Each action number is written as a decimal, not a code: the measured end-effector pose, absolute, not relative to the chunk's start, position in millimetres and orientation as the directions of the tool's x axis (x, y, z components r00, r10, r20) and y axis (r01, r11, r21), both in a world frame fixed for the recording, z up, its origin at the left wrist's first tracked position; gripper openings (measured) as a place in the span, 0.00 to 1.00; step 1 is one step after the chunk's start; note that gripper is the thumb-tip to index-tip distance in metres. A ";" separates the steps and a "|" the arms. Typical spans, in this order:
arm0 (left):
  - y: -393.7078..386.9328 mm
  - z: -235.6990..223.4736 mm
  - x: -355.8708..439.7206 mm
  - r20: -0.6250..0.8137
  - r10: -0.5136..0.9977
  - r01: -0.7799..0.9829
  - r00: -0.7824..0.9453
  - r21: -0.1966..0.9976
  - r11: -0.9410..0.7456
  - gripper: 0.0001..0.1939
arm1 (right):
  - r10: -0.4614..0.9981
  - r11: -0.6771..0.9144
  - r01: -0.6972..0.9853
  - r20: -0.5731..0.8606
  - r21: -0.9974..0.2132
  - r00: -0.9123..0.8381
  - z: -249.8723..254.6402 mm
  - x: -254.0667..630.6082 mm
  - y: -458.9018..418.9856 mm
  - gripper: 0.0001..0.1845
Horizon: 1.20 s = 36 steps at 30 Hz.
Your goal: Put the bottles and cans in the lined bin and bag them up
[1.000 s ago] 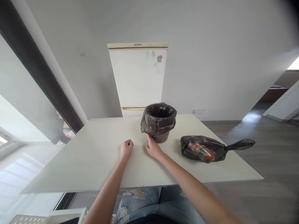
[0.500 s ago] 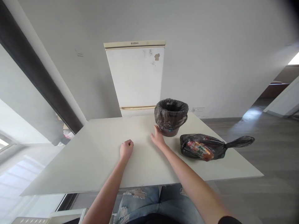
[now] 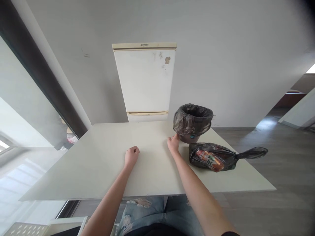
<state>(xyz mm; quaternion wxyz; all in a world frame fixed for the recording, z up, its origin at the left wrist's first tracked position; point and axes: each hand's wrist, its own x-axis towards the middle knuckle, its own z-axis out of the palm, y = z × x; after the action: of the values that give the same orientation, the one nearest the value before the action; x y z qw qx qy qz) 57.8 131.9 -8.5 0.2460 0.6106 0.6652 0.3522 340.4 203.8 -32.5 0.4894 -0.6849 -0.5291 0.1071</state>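
A dark trash bin (image 3: 189, 138) lined with a black plastic bag (image 3: 187, 123) stands upright near the table's far right side. At its lower left is my right hand (image 3: 173, 143), against or very close to the bin wall. The thumb sits apart from the fingers, whose tips are partly hidden by the bin; the hand does not grip it. My left hand (image 3: 131, 156) rests on the table as a fist, with nothing visible in it. In front of the bin lies a knotted black garbage bag (image 3: 209, 157), a red and orange package showing through the plastic.
The white table (image 3: 83, 164) spans the space before me. A white refrigerator (image 3: 145, 82) stands behind it against the grey wall (image 3: 221, 65). A perforated light-coloured item (image 3: 27, 228) sits low at the left. Wooden flooring (image 3: 290, 164) extends to the right.
The lined bin has slid to the right and now stands close behind the knotted bag. My right hand has moved right along with it, its fingers drawn closer together. My left fist remains on the table.
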 end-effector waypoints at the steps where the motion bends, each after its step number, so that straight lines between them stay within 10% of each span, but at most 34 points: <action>1: 132.2 -8.8 57.6 0.101 0.986 0.640 -0.133 0.769 0.007 0.08 | 0.825 0.026 0.620 0.368 -0.784 0.430 -32.7 341.0 202.8 0.39; 13: 134.8 -11.4 56.3 0.116 0.986 0.654 -0.123 0.756 -0.008 0.09 | 0.918 0.026 0.719 0.302 -0.695 0.258 -28.5 338.8 196.4 0.11; 36: 137.4 -13.5 56.2 0.112 0.987 0.653 -0.117 0.757 -0.009 0.09 | 0.967 0.040 0.773 0.219 -0.633 0.129 -20.9 333.8 189.9 0.10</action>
<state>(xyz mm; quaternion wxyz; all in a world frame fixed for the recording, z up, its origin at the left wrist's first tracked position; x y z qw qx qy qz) 56.2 137.4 -13.5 0.2406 0.6195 0.6616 0.3472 333.8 189.9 -20.9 0.3265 -0.6768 -0.6428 0.1486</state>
